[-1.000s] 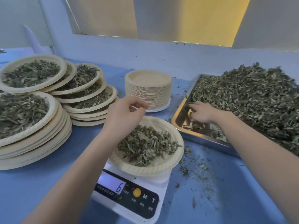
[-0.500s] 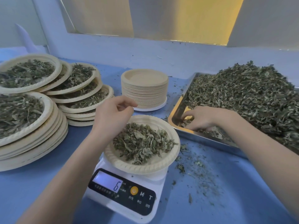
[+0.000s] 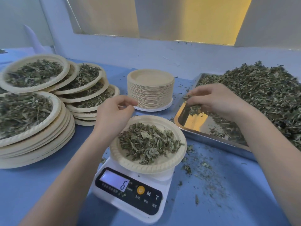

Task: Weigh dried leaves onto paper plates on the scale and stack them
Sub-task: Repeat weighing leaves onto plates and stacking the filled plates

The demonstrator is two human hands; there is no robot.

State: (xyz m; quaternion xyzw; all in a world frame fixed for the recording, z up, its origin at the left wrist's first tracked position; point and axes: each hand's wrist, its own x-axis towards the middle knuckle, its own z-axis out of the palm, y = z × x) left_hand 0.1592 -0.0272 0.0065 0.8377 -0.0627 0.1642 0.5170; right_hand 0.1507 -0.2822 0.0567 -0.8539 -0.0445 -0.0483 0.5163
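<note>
Soft, even, cool-tinted light fills the scene, casting only faint shadows. A warm yellow glare reflects off the bare corner of the metal tray (image 3: 192,118). The filled plates (image 3: 32,74) at left are motion-blurred. Wide-angle distortion bends lines near the frame edges.

A blue tabletop (image 3: 40,190) runs back to a pale blue wall (image 3: 146,51), above which an opening shows cream and yellow panels (image 3: 187,18), while a pale, pointed object (image 3: 33,39), too blurred to identify, stands at the far left corner.
</note>
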